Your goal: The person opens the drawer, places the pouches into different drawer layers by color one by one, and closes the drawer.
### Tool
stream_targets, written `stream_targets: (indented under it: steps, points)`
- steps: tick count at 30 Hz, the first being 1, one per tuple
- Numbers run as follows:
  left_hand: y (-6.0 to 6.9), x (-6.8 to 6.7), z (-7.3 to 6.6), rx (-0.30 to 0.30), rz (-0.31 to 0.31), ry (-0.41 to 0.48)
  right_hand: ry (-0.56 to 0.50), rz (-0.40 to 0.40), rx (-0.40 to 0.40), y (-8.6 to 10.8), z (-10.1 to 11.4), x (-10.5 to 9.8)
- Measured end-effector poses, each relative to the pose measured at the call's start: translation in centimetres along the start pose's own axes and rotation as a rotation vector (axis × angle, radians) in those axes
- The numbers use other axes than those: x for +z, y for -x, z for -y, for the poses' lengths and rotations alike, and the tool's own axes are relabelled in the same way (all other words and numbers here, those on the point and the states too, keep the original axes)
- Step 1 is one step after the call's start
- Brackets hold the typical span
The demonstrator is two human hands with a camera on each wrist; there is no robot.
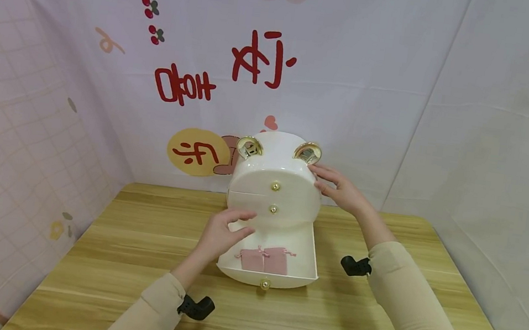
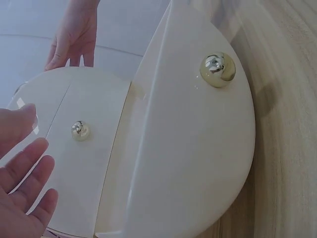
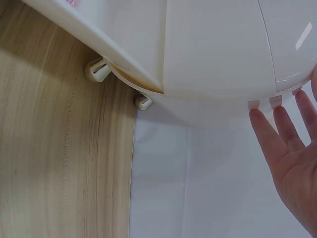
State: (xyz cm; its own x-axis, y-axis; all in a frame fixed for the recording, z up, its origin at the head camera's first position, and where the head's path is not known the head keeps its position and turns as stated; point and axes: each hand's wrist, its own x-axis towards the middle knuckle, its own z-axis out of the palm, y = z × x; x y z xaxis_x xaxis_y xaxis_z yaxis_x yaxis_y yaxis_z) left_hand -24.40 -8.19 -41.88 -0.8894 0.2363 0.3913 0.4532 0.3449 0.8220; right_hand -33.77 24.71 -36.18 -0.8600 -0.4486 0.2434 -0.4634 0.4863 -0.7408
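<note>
A white rounded storage box (image 1: 263, 173) with gold ears and gold ball knobs stands at the back of the table. Its bottom drawer (image 1: 306, 248) is pulled out, and two pink drawstring pouches (image 1: 276, 260) lie inside. My left hand (image 1: 223, 232) hovers over the drawer's left side, thumb and fingers apart, holding nothing. In the left wrist view its relaxed fingers (image 2: 37, 173) are in front of the upper drawers. My right hand (image 1: 341, 191) rests its fingertips on the box's upper right side, below the right ear (image 1: 308, 152). The right wrist view shows those fingers (image 3: 285, 126) extended against the side.
The box stands on a wood-grain table (image 1: 160, 229), close to a white printed cloth (image 1: 355, 88) behind it. Short gold feet (image 3: 98, 70) lift the box off the table. A black wrist mount (image 1: 196, 307) sticks out from the left sleeve, another (image 1: 355, 266) from the right.
</note>
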Motion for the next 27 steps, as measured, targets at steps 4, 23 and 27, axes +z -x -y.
stream_targets:
  steps: [4,23,27]
  points:
    - [0.4,-0.1,-0.5,0.029,0.050,-0.003,0.024,0.002,-0.017,-0.1,-0.5,-0.1]
    - [4.2,0.6,-1.7,0.033,0.192,0.126,-0.023,0.004,-0.024,-0.1,-0.3,-0.1]
    - [5.3,1.4,-1.3,0.099,0.258,0.164,-0.019,0.005,-0.011,-0.1,-0.4,-0.1]
